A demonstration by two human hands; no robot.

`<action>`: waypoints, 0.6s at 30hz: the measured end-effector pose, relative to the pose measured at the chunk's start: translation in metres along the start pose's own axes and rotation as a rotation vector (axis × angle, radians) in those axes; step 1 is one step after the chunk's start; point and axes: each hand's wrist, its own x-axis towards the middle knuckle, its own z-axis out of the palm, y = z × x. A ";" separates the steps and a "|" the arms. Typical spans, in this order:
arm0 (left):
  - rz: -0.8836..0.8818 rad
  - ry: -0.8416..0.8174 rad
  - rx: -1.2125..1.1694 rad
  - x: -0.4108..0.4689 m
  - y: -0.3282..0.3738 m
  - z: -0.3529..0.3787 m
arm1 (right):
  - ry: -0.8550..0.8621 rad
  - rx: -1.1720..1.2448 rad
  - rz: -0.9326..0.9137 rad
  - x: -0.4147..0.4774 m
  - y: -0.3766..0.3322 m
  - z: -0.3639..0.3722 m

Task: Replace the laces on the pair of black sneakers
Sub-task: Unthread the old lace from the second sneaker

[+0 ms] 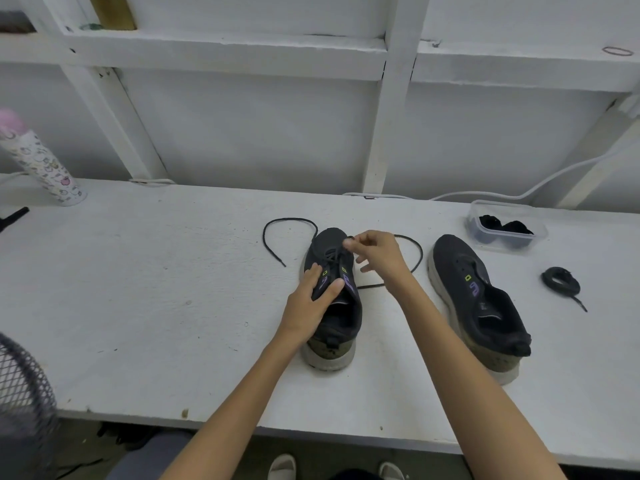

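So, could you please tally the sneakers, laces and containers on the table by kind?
Black sneakers: 2
Clear tub: 1
Black laces outside the tub: 2
Patterned bottle: 1
Total: 6

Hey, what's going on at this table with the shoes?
A person is lacing one black sneaker on the white table. The left hand presses on its tongue area to steady it, while the right hand pinches the black lace near the front eyelets. Only the front eyelets look threaded, and both lace ends trail loose on the table. The second sneaker stands to the right with no lace in it, and a coiled lace lies further right.
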 end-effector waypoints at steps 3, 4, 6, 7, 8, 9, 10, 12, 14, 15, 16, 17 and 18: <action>0.003 0.006 0.002 0.000 0.000 0.000 | -0.070 -0.177 -0.017 -0.003 0.007 0.004; 0.004 0.003 0.000 0.000 0.000 0.000 | -0.059 -0.175 -0.044 -0.002 0.006 0.003; 0.002 -0.001 -0.003 -0.001 0.000 0.000 | 0.009 -0.038 -0.071 0.003 -0.002 -0.002; 0.001 -0.001 -0.003 -0.001 0.000 0.000 | 0.053 0.073 -0.061 0.005 -0.007 -0.005; 0.002 0.001 -0.005 -0.001 0.000 0.000 | 0.077 0.173 -0.041 0.006 -0.010 -0.008; 0.000 0.002 -0.007 -0.001 0.000 0.000 | 0.070 0.236 -0.018 0.006 -0.010 -0.010; 0.000 0.001 -0.009 -0.002 0.000 0.000 | 0.039 0.243 0.009 0.004 -0.008 -0.009; 0.005 0.003 -0.005 -0.002 0.000 0.000 | -0.059 0.139 0.057 0.000 0.001 -0.005; 0.010 0.009 -0.003 -0.002 0.000 0.000 | -0.084 0.037 0.046 -0.004 0.007 -0.001; 0.011 0.009 -0.004 -0.001 0.000 0.000 | -0.045 0.031 0.013 -0.004 0.007 -0.001; 0.009 0.005 -0.006 -0.001 0.000 0.000 | 0.016 0.060 -0.018 -0.003 0.005 -0.003; 0.005 0.001 -0.006 -0.001 0.001 0.000 | 0.092 0.126 -0.032 -0.001 0.001 -0.007; 0.003 -0.001 -0.007 -0.001 0.000 0.000 | 0.167 0.200 -0.034 0.001 -0.004 -0.013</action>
